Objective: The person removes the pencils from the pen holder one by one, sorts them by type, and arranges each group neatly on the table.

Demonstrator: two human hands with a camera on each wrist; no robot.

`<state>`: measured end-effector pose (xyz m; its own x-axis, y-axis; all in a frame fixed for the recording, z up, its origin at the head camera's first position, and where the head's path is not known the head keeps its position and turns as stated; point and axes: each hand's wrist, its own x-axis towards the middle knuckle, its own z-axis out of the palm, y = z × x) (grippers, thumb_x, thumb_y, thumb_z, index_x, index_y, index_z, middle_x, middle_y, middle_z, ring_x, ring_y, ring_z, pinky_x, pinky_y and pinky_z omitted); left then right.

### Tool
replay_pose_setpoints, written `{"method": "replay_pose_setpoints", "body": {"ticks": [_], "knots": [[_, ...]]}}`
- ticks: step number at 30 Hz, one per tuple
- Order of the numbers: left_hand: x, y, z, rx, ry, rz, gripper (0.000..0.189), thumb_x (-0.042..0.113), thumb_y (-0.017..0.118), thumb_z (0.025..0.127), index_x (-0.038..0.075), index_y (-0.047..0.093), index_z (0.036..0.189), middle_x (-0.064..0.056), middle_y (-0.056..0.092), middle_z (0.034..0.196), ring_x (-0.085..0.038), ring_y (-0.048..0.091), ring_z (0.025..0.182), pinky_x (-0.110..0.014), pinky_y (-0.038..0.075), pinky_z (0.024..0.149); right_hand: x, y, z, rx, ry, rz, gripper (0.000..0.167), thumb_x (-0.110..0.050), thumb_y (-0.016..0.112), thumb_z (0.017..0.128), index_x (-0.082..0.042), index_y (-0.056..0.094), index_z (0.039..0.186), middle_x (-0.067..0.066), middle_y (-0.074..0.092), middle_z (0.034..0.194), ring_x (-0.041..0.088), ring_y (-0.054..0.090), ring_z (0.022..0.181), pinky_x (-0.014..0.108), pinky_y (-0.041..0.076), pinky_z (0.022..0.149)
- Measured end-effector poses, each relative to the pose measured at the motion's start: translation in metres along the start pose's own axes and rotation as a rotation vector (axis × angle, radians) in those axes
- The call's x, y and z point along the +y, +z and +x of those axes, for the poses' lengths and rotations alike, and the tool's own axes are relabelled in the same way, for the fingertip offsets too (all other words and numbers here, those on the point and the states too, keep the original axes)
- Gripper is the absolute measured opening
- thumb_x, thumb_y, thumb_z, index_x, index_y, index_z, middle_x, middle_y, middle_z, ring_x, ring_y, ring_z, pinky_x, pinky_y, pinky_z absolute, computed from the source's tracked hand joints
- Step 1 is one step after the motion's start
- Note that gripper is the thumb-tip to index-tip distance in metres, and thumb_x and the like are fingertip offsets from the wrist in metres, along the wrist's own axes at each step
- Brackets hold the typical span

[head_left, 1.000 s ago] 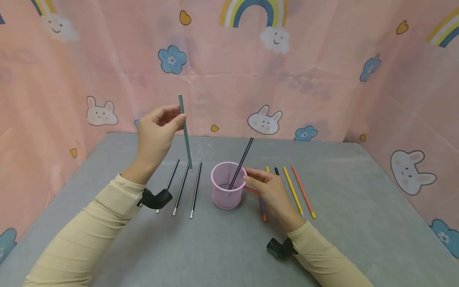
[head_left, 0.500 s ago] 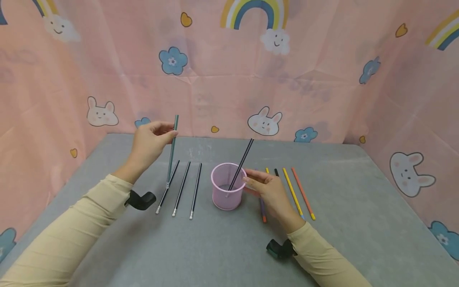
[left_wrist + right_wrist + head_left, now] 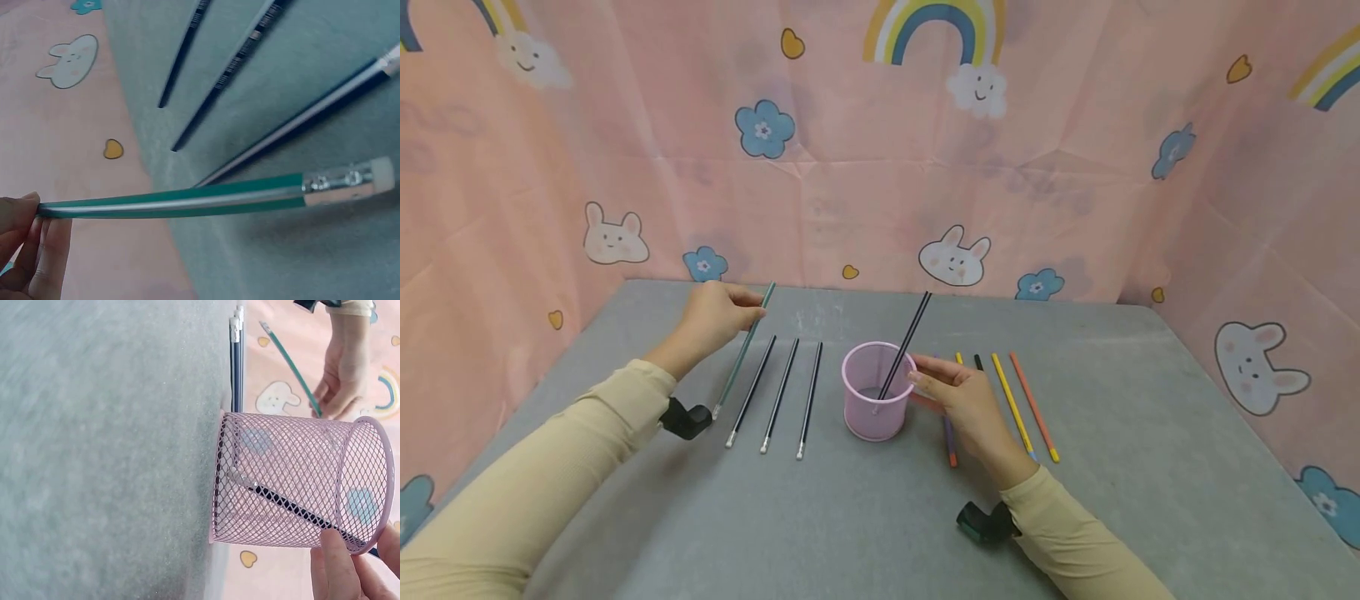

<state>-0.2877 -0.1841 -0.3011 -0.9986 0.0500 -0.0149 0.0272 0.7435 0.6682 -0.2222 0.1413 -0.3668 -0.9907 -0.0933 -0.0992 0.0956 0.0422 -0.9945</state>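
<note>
My left hand [image 3: 718, 321] pinches a green pencil [image 3: 742, 358] near its far end. The pencil slants down toward me, and its white eraser end [image 3: 382, 175] hangs over the table in the left wrist view. To its right lie three dark blue pencils [image 3: 780, 396] side by side, erasers toward me. My right hand [image 3: 973, 408] holds the rim of a pink mesh pencil cup [image 3: 874, 417], thumb inside and fingers outside. Two dark pencils [image 3: 905, 346] lean in the cup, their eraser ends at its bottom in the right wrist view.
Right of the cup, partly behind my right hand, lie several coloured pencils, among them a yellow pencil [image 3: 1013, 404], an orange pencil [image 3: 1034, 408] and a purple one [image 3: 950, 442]. A pink printed curtain [image 3: 850, 192] encloses the back and sides of the grey table [image 3: 865, 525].
My left hand has moved left and down with the green pencil, from above the dark blue pencils to their left, tilting it lower. My right hand and the cup stay put.
</note>
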Motion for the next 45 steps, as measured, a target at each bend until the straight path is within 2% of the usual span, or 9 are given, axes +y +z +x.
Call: {"method": "replay_pose_setpoints", "body": {"ticks": [6,11,16,21,24,29,34,38,45], "knots": [[-0.012,0.005,0.006,0.004,-0.005,0.002,0.034,0.015,0.062,0.098,-0.002,0.066,0.126,-0.024,0.068,0.123,-0.034,0.071,0.100,-0.048,0.058,0.090,0.001,0.000,0.001,-0.003,-0.011,0.006,0.040,-0.009,0.066,0.095,0.004,0.060,0.132,0.020,0.062,0.136,0.014,0.067,0.112,0.041,0.055,0.096],[-0.023,0.011,0.011,-0.016,-0.050,0.022,0.032,0.014,0.063,0.097,-0.004,0.067,0.123,-0.025,0.067,0.123,-0.032,0.072,0.098,-0.046,0.059,0.088,0.002,0.000,0.001,-0.008,-0.015,0.010,0.042,-0.012,0.069,0.093,0.003,0.061,0.132,0.021,0.061,0.136,0.019,0.067,0.115,0.038,0.057,0.094],[-0.031,0.012,0.015,-0.007,-0.093,-0.013,0.031,0.009,0.063,0.096,-0.009,0.066,0.121,-0.029,0.065,0.123,-0.035,0.073,0.100,-0.045,0.059,0.090,0.000,0.000,0.002,-0.011,-0.010,0.010,0.042,-0.010,0.068,0.094,0.004,0.060,0.132,0.023,0.059,0.138,0.023,0.066,0.118,0.035,0.058,0.092],[-0.038,0.013,0.017,0.005,-0.161,-0.029,0.029,0.007,0.063,0.095,-0.009,0.066,0.119,-0.029,0.067,0.121,-0.034,0.071,0.101,-0.042,0.060,0.090,-0.002,0.000,0.002,-0.004,0.008,0.006,0.040,-0.007,0.066,0.095,0.004,0.060,0.132,0.023,0.058,0.139,0.019,0.066,0.116,0.036,0.057,0.093],[-0.041,0.015,0.017,0.003,-0.181,-0.022,0.028,0.007,0.063,0.096,-0.009,0.066,0.119,-0.028,0.067,0.120,-0.033,0.071,0.100,-0.040,0.060,0.088,-0.002,0.001,0.003,0.000,0.011,0.007,0.039,-0.007,0.066,0.095,0.003,0.061,0.132,0.023,0.059,0.138,0.018,0.066,0.116,0.035,0.058,0.092],[-0.045,0.018,0.016,0.013,-0.163,0.024,0.028,0.007,0.064,0.095,-0.010,0.068,0.116,-0.028,0.069,0.116,-0.032,0.071,0.094,-0.032,0.060,0.076,-0.001,0.001,0.003,0.001,0.003,0.004,0.039,-0.007,0.066,0.094,0.004,0.061,0.132,0.022,0.060,0.137,0.021,0.066,0.117,0.033,0.058,0.091],[-0.048,0.021,0.016,0.036,-0.131,0.055,0.025,0.006,0.065,0.092,-0.010,0.070,0.111,-0.026,0.072,0.107,-0.023,0.066,0.080,-0.024,0.053,0.064,-0.001,0.001,0.003,0.005,-0.001,0.005,0.039,-0.006,0.066,0.094,0.004,0.061,0.131,0.022,0.061,0.137,0.020,0.066,0.116,0.034,0.058,0.091],[-0.051,0.025,0.017,0.046,-0.134,0.040,0.021,0.003,0.066,0.089,-0.010,0.071,0.105,-0.023,0.072,0.096,-0.018,0.062,0.072,-0.022,0.050,0.060,0.000,0.001,0.003,0.002,-0.001,0.002,0.039,-0.006,0.066,0.094,0.004,0.061,0.132,0.022,0.060,0.137,0.021,0.066,0.117,0.034,0.058,0.091],[-0.056,0.031,0.016,0.030,-0.135,0.060,0.021,0.004,0.064,0.089,-0.010,0.072,0.103,-0.021,0.072,0.088,-0.018,0.060,0.069,-0.022,0.047,0.058,-0.001,0.001,0.001,0.000,0.003,0.002,0.040,-0.006,0.066,0.094,0.005,0.059,0.132,0.024,0.059,0.138,0.020,0.067,0.115,0.035,0.057,0.092]]}}
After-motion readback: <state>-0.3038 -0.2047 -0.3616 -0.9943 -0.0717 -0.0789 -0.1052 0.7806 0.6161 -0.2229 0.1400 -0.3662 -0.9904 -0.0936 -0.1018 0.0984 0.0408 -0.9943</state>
